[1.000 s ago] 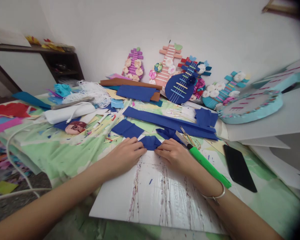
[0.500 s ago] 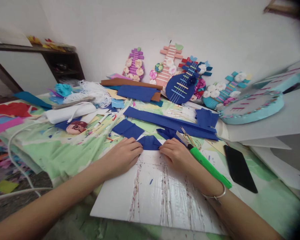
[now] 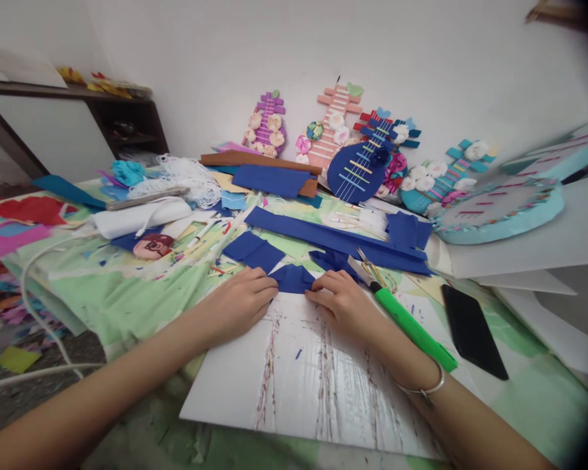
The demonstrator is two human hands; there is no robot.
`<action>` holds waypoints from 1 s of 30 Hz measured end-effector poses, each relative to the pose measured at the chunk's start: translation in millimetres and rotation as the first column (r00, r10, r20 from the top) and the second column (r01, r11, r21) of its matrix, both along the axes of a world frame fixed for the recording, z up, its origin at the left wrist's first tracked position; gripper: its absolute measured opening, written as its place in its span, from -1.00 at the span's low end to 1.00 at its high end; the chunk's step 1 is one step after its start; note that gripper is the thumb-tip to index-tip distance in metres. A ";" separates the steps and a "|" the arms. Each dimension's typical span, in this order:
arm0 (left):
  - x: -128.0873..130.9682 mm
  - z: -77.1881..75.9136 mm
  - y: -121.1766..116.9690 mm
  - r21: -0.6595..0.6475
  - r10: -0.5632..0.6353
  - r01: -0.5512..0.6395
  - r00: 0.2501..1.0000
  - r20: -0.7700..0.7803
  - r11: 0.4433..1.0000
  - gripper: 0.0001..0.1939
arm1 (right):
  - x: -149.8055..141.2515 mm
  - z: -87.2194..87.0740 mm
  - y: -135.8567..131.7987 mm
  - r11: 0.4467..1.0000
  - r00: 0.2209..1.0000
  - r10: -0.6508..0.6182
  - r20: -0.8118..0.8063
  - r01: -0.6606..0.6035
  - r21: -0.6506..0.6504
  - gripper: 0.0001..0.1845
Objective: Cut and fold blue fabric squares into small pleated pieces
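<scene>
A small folded piece of dark blue paper [image 3: 293,277] lies at the far edge of a scratched white board [image 3: 318,385]. My left hand [image 3: 240,301] pinches its left end with curled fingers. My right hand [image 3: 340,301] presses and pinches its right end; a bangle sits on that wrist. Both hands rest on the board.
A green craft knife [image 3: 411,326] and scissors [image 3: 375,271] lie just right of my right hand, and a black phone [image 3: 473,329] further right. Blue paper strips [image 3: 333,238], scraps, pens and a white roll [image 3: 142,219] cover the green cloth. Paper guitar crafts [image 3: 357,166] lean against the wall.
Both hands stay on the blue piece with small finger shifts; the right fingers slid slightly left along it. The view moved a little.
</scene>
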State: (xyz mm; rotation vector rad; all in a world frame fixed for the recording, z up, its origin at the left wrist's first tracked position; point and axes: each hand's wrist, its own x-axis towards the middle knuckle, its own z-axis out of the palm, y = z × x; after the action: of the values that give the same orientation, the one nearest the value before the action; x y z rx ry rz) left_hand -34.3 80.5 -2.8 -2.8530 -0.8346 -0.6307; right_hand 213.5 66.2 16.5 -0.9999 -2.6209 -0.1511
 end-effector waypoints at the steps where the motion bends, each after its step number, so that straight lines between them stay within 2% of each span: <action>1: -2.0 -0.1 0.1 0.012 -0.001 0.001 1.000 0.009 1.000 -0.73 | 0.0 -0.3 0.1 1.000 1.000 0.000 -0.005 0.000 -0.002 -0.75; 11: -9.5 1.3 -0.5 0.043 0.007 -0.007 1.000 -0.017 0.999 -0.72 | -0.3 -2.3 2.1 1.000 1.000 -0.013 -0.011 0.013 -0.001 -0.77; 16: -10.8 -3.8 -0.1 0.026 -0.002 0.001 0.999 0.035 1.000 -0.71 | 5.6 -5.5 5.0 0.999 1.000 0.002 -0.012 -0.002 0.044 -0.74; 20: -8.0 -5.4 -0.7 0.017 0.000 -0.001 0.999 0.044 1.000 -0.73 | 7.9 -7.0 5.2 0.994 0.988 -0.027 -0.154 0.044 0.105 -0.73; 22: -2.7 -3.6 -6.5 0.019 0.014 -0.015 0.999 0.040 1.000 -0.74 | 4.8 -6.4 2.8 0.994 0.968 -0.045 -0.246 0.067 0.084 -0.73; 25: 7.6 3.9 -23.0 -0.063 0.025 -0.021 0.998 0.062 0.998 -0.73 | -2.9 -5.1 -2.2 0.999 0.956 -0.019 -0.293 0.007 -0.041 -0.69; 28: 13.7 13.8 -34.9 -0.290 -0.097 0.133 0.986 0.133 0.948 -0.62 | -7.2 -4.3 -4.1 0.987 0.968 0.013 -0.252 -0.052 -0.149 -0.64; 30: 12.8 16.7 -31.3 -0.309 -0.118 0.173 0.975 0.188 0.935 -0.69 | -6.2 -3.7 -2.7 0.981 0.970 0.023 -0.240 -0.068 -0.183 -0.70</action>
State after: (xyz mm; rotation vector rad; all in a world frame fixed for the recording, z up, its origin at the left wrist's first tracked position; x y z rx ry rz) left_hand -21.4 49.1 13.9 -3.2206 -0.8217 -0.8318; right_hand 207.3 63.5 12.8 -0.9512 -2.4689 0.2225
